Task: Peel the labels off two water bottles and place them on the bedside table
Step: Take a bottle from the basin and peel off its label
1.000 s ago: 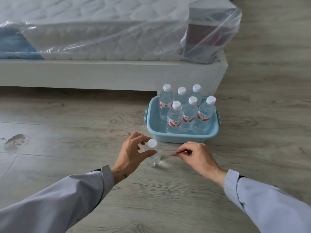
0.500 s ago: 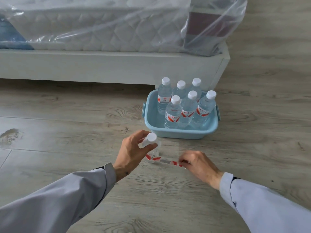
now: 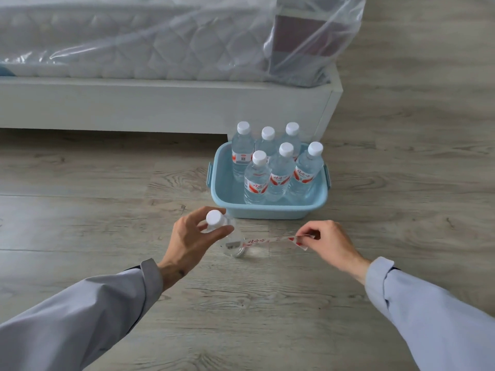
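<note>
A clear water bottle [image 3: 232, 243] with a white cap stands on the wooden floor. My left hand [image 3: 191, 238] grips it around the neck, just under the cap. Its red and white label [image 3: 270, 241] stretches out sideways from the bottle's right side, one end still stuck to the bottle. My right hand [image 3: 328, 243] pinches the label's free end between thumb and fingers, well to the right of the bottle.
A light blue basin [image 3: 222, 188] just behind the bottle holds several labelled water bottles [image 3: 281, 172]. Behind it runs a white bed frame [image 3: 160, 105] with a plastic-wrapped mattress [image 3: 160, 44]. Wooden floor spreads to the left and right. No bedside table is in view.
My right hand has pulled the label farther to the right, so a longer strip is unwound. My left hand keeps the bottle upright. The camera has tilted a little.
</note>
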`<state>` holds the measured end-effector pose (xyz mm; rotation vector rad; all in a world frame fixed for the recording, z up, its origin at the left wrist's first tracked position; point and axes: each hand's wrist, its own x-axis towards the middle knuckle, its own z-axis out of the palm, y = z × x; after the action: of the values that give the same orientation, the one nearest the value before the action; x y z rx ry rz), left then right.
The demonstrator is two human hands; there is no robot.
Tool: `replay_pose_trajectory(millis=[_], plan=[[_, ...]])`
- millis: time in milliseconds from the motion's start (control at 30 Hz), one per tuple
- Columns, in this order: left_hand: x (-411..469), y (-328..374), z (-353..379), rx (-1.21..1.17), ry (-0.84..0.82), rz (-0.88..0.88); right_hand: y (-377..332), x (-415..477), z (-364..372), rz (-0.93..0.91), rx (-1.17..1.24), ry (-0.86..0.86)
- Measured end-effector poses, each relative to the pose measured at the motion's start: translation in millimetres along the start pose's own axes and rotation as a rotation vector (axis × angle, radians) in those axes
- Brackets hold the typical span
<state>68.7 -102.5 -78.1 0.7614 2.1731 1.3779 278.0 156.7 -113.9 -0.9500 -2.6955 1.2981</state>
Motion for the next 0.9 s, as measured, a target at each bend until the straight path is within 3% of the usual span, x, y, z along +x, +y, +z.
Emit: replay_pose_trajectory(millis=[300,733,900], plan=[[0,8,24,0.176,-0.016,0.112,31,-11,-23,0.094,-0.042,-0.025],[0,8,28,0.122,0.009,0.088,75,-13,-58,0.373,0.02,0.242],[5,8,32,0.137,0.0,0.124,92,-8,-69,0.593,0.072,0.445]])
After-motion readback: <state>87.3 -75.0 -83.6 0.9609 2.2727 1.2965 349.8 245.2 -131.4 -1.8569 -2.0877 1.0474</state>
